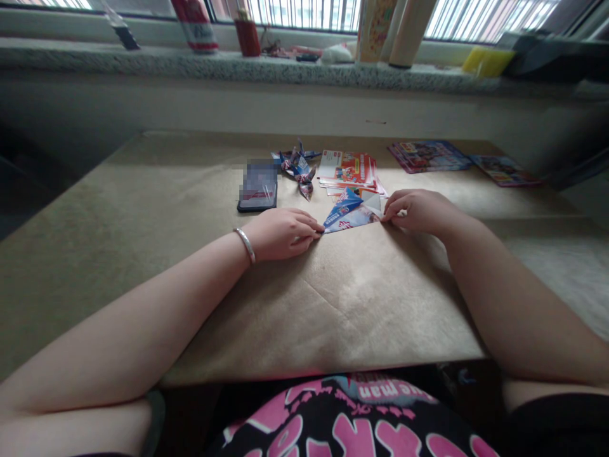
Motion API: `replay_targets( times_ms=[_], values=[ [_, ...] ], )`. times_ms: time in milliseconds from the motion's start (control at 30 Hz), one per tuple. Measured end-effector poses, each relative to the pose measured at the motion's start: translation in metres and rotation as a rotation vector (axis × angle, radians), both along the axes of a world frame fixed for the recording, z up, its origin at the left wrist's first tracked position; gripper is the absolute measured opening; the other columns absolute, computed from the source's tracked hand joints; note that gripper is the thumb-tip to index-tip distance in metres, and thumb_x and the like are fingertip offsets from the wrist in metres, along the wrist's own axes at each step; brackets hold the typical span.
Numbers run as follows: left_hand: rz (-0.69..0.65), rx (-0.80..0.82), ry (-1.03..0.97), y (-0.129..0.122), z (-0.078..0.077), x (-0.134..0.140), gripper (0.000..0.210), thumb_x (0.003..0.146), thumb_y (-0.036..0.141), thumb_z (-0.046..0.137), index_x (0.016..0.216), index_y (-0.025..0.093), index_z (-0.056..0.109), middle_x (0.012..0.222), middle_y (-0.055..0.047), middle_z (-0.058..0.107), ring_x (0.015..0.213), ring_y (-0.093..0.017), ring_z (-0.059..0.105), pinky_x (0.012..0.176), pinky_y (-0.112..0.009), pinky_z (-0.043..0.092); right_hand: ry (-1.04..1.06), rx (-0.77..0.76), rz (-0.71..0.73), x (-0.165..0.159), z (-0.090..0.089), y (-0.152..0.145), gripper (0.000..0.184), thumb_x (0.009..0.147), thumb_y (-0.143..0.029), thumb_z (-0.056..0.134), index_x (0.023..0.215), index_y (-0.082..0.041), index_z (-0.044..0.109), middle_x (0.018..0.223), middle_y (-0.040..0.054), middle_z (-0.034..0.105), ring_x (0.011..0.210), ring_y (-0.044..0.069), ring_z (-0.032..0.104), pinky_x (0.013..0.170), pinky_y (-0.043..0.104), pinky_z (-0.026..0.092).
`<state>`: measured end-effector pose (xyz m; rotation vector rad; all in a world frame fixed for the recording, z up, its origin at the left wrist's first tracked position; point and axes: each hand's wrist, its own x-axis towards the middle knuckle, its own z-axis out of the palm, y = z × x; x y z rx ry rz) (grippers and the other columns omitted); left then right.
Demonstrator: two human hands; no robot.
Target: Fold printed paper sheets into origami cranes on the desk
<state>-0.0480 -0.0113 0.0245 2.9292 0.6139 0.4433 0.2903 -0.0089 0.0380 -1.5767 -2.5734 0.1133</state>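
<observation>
A folded sheet of printed paper, blue and white with a pointed left corner, lies on the table between my hands. My left hand, with a silver bangle at its wrist, has its fingertips closed on that left corner. At the opposite corner, the fingers of my right hand pinch the paper's edge. Just behind the sheet is a stack of red and white printed cards. Folded paper figures in blue and brown sit to the left of the cards.
A phone lies beyond my left hand. Glossy printed booklets are piled at the back right, with another booklet beside them. Bottles, a red cup and a yellow object stand along the stone windowsill.
</observation>
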Motion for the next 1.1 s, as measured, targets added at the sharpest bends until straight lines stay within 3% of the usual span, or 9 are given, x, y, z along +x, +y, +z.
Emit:
replay_targets(
  times_ms=[267, 400, 500, 633, 800, 1100],
  values=[
    [-0.014, -0.022, -0.019, 0.001, -0.002, 0.001, 0.024, 0.090, 0.019, 0.051, 0.098, 0.021, 0.074, 0.113, -0.003, 0.074, 0.105, -0.018, 0.068, 0.094, -0.033, 0.056, 0.006, -0.019, -0.029, -0.002, 0.002, -0.002, 0.025, 0.077, -0.018, 0.057, 0.083, -0.028, 0.078, 0.100, 0.0005, 0.073, 0.088, 0.018, 0.067, 0.076, 0.031, 0.050],
    [0.014, -0.038, -0.020, 0.000, -0.002, 0.002, 0.021, 0.090, 0.021, 0.052, 0.096, 0.020, 0.073, 0.112, -0.004, 0.073, 0.103, -0.017, 0.068, 0.094, -0.032, 0.055, -0.107, 0.183, -0.059, -0.015, 0.007, -0.010, 0.024, 0.077, -0.017, 0.054, 0.078, -0.025, 0.077, 0.099, 0.0038, 0.073, 0.087, 0.022, 0.065, 0.070, 0.035, 0.047],
    [0.018, -0.020, -0.013, 0.000, -0.002, 0.003, 0.021, 0.092, 0.022, 0.051, 0.095, 0.020, 0.071, 0.111, -0.005, 0.073, 0.101, -0.017, 0.067, 0.092, -0.032, 0.055, -0.026, 0.301, 0.045, -0.029, 0.004, -0.015, 0.025, 0.083, -0.019, 0.052, 0.081, -0.023, 0.076, 0.093, 0.0063, 0.073, 0.089, 0.023, 0.063, 0.076, 0.037, 0.048],
    [0.017, 0.017, 0.002, -0.001, -0.002, 0.005, 0.021, 0.093, 0.025, 0.050, 0.096, 0.019, 0.070, 0.107, -0.006, 0.072, 0.098, -0.018, 0.066, 0.090, -0.032, 0.054, 0.066, 0.203, 0.337, -0.048, -0.007, -0.020, 0.027, 0.087, -0.019, 0.051, 0.094, -0.026, 0.076, 0.102, 0.0043, 0.073, 0.095, 0.022, 0.063, 0.088, 0.037, 0.048],
    [0.020, 0.079, 0.028, -0.002, -0.004, 0.009, 0.025, 0.094, 0.027, 0.049, 0.106, 0.018, 0.069, 0.105, -0.008, 0.070, 0.094, -0.019, 0.063, 0.087, -0.033, 0.053, 0.140, 0.132, 0.380, -0.064, -0.015, -0.023, 0.031, 0.087, -0.015, 0.049, 0.102, -0.024, 0.075, 0.106, 0.0060, 0.072, 0.096, 0.020, 0.064, 0.087, 0.034, 0.049],
    [0.012, 0.187, 0.066, 0.000, -0.009, 0.017, 0.033, 0.095, 0.032, 0.048, 0.120, 0.020, 0.065, 0.110, -0.010, 0.066, 0.098, -0.023, 0.058, 0.088, -0.037, 0.049, 0.126, 0.179, 0.358, -0.069, -0.016, -0.023, 0.032, 0.085, -0.013, 0.050, 0.104, -0.024, 0.073, 0.101, 0.0048, 0.071, 0.093, 0.019, 0.062, 0.084, 0.033, 0.048]
  ],
)
